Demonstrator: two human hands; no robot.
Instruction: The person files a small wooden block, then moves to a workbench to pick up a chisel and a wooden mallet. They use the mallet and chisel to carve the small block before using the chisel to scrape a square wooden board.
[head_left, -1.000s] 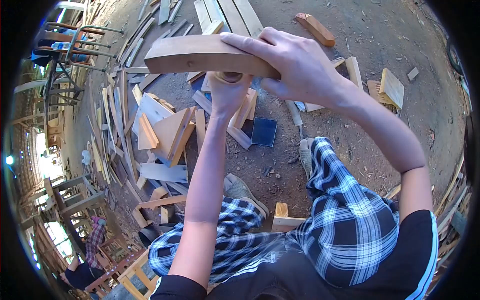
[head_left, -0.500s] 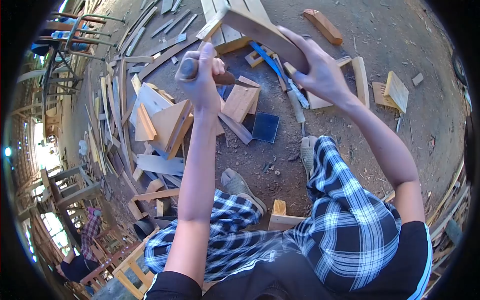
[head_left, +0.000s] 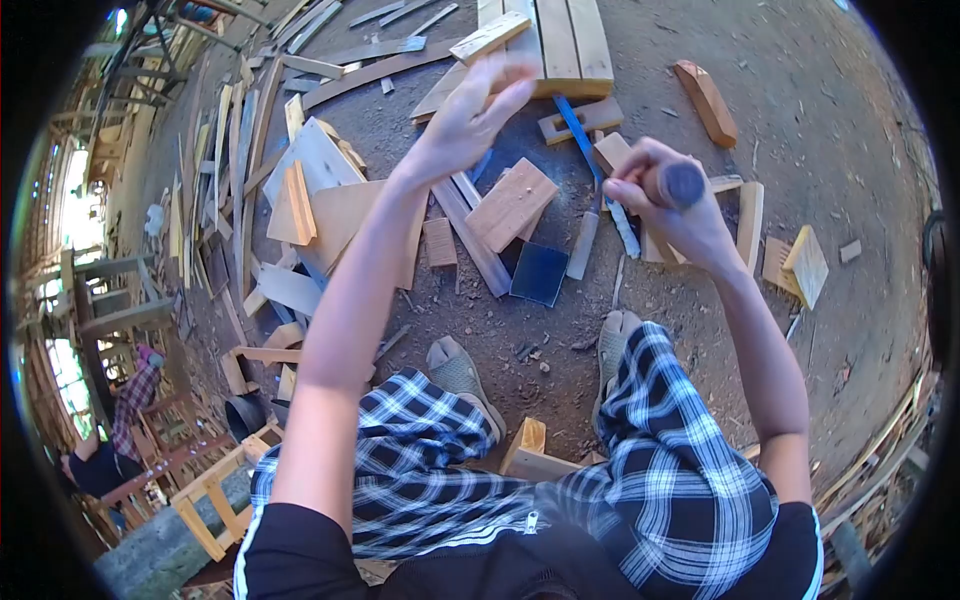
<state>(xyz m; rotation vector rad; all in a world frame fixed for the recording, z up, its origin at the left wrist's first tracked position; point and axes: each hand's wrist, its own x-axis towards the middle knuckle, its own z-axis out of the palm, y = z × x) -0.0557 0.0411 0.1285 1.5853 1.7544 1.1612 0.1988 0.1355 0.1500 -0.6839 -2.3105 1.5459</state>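
My left hand is raised near the front of a low slatted wooden bench. Its fingers are blurred but look apart, with nothing visible between them. Just beyond them a short wood block lies on the bench. My right hand is closed around a tool with a round wooden handle, whose butt end faces me; its other end is hidden. Below my hands are a pinkish wood block and a dark square plate. A blue strip-like tool lies between the hands.
Wood offcuts and boards crowd the ground at left. A shaped reddish block and small pieces lie at right. My feet flank a wooden piece. Another person is at far left.
The board has left my right hand, which now grips a round-handled tool and is lower. My left hand no longer holds its round-handled tool and has moved up and right. The view has shifted.
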